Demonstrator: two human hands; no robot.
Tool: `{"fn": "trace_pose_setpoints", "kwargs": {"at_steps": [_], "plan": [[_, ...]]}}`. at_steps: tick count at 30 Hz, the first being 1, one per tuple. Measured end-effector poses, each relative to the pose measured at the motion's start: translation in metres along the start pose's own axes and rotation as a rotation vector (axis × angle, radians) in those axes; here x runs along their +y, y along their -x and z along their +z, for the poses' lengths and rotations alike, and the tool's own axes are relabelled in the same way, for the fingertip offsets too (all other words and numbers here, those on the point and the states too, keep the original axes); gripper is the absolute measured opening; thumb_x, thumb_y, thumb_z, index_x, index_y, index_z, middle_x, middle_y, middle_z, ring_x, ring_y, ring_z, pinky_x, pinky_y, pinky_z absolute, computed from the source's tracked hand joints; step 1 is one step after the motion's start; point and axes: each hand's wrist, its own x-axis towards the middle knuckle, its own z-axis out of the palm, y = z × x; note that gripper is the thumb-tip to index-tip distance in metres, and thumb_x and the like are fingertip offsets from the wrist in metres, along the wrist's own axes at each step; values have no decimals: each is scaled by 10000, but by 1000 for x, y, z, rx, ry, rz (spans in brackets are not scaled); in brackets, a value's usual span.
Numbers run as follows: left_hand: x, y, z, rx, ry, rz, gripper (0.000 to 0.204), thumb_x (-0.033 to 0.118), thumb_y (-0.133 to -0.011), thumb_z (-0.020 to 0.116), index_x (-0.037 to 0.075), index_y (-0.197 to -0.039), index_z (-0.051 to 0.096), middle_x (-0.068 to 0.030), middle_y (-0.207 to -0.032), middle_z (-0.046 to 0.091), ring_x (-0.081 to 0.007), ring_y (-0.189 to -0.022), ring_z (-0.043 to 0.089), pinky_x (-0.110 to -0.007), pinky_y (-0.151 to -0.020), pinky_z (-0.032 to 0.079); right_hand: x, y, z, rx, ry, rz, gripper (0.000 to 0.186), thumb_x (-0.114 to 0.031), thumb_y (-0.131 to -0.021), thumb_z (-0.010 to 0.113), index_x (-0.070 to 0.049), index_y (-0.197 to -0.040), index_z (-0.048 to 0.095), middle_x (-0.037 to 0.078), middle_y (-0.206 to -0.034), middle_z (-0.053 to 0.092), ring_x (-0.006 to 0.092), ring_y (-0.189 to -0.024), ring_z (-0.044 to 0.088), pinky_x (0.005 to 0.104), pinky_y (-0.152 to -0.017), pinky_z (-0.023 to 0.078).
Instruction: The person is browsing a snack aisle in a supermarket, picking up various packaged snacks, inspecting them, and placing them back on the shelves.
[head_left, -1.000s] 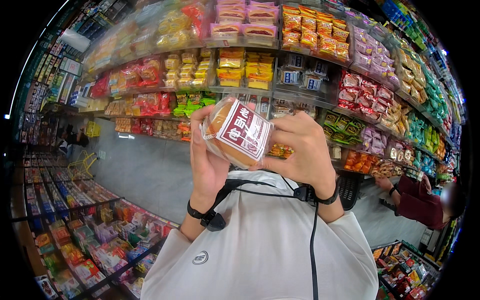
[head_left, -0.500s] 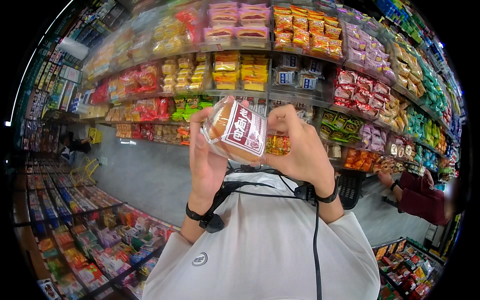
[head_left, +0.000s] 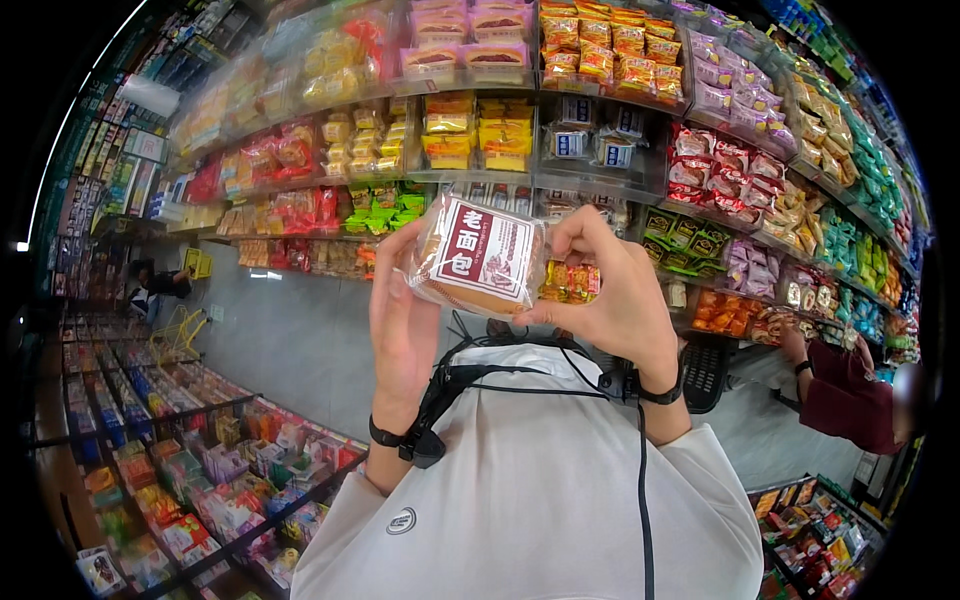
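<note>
I judge the main risk here is the wrapped bread [head_left: 478,256] slipping: its clear plastic wrapper looks slick, and it is held up in the air at chest height with nothing beneath it but the aisle floor [head_left: 300,340], so a loosened pinch on either side could let it drop. Squeezing harder would likely dent the soft loaf inside or crease the wrapper, so the hold has little margin either way. My left hand [head_left: 403,325] is curled against the left edge of the packet, fingers behind it and thumb near the front, half closed around that side. My right hand [head_left: 610,300] pinches the right edge between thumb and bent fingers, closed firmly on the wrapper. The two hands sit well apart, with the packet clamped between them, its red and white label tilted toward the camera. Behind it run the snack shelves [head_left: 600,180], and another person in a dark red top [head_left: 845,390] is reaching at the shelf to my right.
</note>
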Motion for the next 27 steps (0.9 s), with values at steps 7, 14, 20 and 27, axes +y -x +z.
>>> {"fn": "trace_pose_setpoints", "kwargs": {"at_steps": [7,14,20,27], "plan": [[-12,20,14,92,-51,-21,728,524,-1138,606,-19,-1593,439,-144,-1585,536,-231,-1492,517,-436,-1260,395,19,4,-12,-64,39,-235,515,-326,-709,1028,-77,-897,619,156,-1237,796,354,-1122,761,417,-886,599],[-21,43,36,174,-134,-1,749,547,-1130,611,-19,-1589,440,-150,-1581,545,-232,-1485,526,-435,-1258,399,39,17,-25,-141,44,-244,483,-363,-689,1028,-82,-928,717,123,-1253,806,336,-1198,749,422,-966,557],[-24,49,48,178,-222,-52,787,597,-1115,606,-29,-1567,452,-158,-1581,550,-231,-1482,531,-429,-1256,392,50,31,-27,-129,-8,-218,506,-383,-678,1030,-69,-966,758,109,-1185,807,332,-1154,750,435,-979,551],[-28,48,54,208,-287,-90,790,614,-1114,598,-29,-1554,474,-157,-1572,558,-235,-1479,534,-428,-1258,391,61,36,-33,-193,-25,-199,522,-315,-667,1043,-39,-1014,767,141,-1218,791,347,-1137,733,436,-1008,538]]}}
